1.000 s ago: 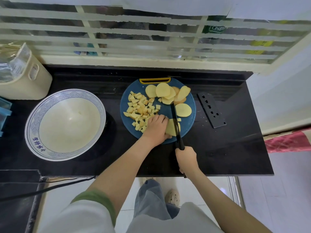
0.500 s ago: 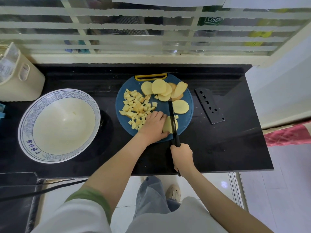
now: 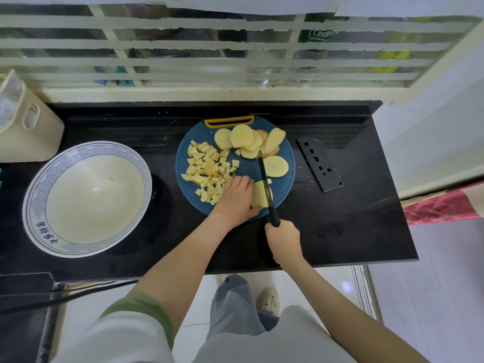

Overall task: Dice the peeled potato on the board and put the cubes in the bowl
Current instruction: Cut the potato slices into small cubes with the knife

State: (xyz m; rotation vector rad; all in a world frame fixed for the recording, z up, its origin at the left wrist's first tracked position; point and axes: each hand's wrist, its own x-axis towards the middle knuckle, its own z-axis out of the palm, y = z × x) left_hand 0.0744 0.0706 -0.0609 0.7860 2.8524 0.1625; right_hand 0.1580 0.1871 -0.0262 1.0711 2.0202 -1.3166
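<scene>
Your left hand (image 3: 235,197) curls down on the potato slice (image 3: 258,196) so it can't slide while your right hand (image 3: 284,241) grips the knife (image 3: 267,192) to cut it.

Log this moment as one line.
phase: dicing | left hand: holds yellow potato slice on round blue cutting board | right hand: grips black knife | potato cubes: heaped on board beside blue-rimmed white bowl

open counter (image 3: 166,153) between bowl (image 3: 86,147) and board (image 3: 248,170)
</scene>
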